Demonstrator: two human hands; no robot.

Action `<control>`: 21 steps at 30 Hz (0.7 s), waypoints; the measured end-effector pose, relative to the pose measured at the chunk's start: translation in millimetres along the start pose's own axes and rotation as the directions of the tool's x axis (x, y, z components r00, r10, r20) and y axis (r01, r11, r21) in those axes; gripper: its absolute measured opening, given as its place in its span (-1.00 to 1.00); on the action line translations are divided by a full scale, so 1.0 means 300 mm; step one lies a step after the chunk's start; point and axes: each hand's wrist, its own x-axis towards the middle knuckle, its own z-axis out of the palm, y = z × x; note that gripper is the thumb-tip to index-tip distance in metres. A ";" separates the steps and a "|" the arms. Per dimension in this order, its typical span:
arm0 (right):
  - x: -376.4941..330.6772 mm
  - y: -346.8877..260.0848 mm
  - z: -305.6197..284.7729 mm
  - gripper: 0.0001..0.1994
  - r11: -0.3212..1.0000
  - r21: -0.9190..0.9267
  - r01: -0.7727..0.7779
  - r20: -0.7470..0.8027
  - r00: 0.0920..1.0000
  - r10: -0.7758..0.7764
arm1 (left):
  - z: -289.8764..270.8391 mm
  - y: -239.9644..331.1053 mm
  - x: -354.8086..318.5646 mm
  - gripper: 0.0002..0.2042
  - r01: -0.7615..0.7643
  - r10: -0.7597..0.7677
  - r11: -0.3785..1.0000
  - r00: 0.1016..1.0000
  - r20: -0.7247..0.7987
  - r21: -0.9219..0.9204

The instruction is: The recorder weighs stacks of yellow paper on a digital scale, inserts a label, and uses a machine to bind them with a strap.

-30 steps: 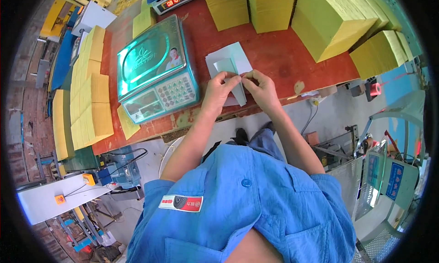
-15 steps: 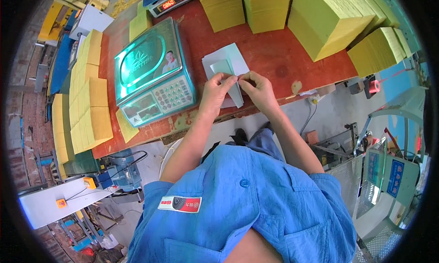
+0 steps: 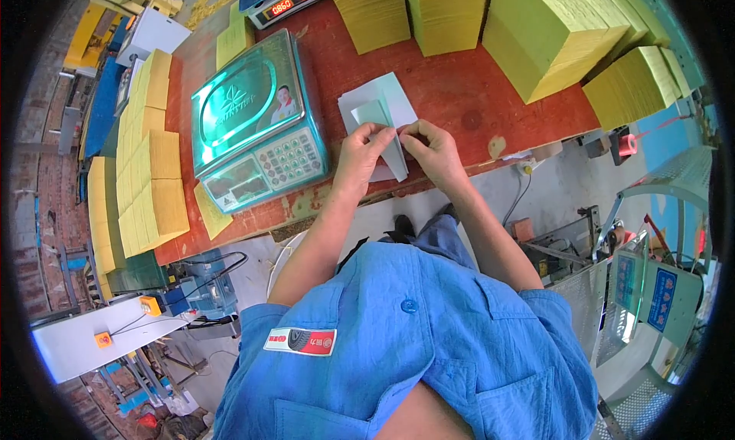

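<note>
Pale folded paper [image 3: 370, 112], over white sheets [image 3: 395, 89] on red surface [image 3: 452, 107]. Left hand [image 3: 360, 150]: grip pinched on it. Right hand [image 3: 433, 150]: fingertips together beside it, contents unclear. Placement virtually unchanged; handling apparently ongoing.

Pale paper [image 3: 372, 112] (apparently folded), slanting.

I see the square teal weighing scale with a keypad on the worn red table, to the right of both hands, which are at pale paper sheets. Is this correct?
The side is wrong: the head view shows this square teal weighing scale on the worn red table, to the left of the left hand and right hand, both at pale paper sheets.
</note>
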 end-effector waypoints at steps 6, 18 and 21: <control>0.000 -0.004 -0.002 -0.86 0.996 -0.081 0.046 -0.011 0.999 -0.047 | 0.011 0.008 -0.003 -0.74 -0.001 0.002 0.998 1.000 -0.024 0.062; 0.000 0.009 -0.004 -0.86 0.997 -0.067 0.037 -0.003 0.999 -0.037 | -0.002 -0.016 -0.004 -0.78 -0.034 0.034 0.999 0.999 -0.015 0.040; -0.009 -0.014 -0.005 -0.87 0.997 -0.047 0.061 -0.082 0.995 -0.065 | -0.010 -0.033 0.004 -0.84 -0.008 0.010 0.999 0.999 -0.047 0.046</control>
